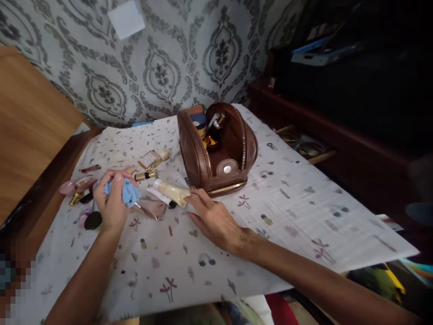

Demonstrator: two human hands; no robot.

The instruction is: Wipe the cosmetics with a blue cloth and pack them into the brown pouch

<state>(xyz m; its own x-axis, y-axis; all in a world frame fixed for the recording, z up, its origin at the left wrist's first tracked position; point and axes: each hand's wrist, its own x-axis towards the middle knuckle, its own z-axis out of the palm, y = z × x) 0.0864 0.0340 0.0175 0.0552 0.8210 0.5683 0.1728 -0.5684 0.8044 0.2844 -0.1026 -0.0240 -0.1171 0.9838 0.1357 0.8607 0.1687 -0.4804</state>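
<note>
Gray swirly paper covers the wall [162, 74] behind the table, and a white cloth with little pictures [264, 216] lies over the tabletop. The person's left hand [111, 196] is curled tight around a bunched blue cloth [131, 193], with its thumb on top. The right hand [216, 221] is loosely open, palm down, with its thumb and pointing finger apart. Its fingertips are right by the flat end of a pale yellow tube [174, 193]; whether they touch it, one cannot tell. That tube lies on its side between the two hands, with its cap end toward the left hand. Under it is a white tube with a black cap [158, 196]. Just beside the left hand, on its right, lies a shiny pink packet [154, 210]. A gold and black stick [145, 176] and a square bottle [149, 160] are a bit past the left hand. Left of that hand is a round dark thing [93, 220]. Past the right hand stands a brown bag [216, 179], unzipped, with a blue-topped jar [199, 121] inside.
</note>
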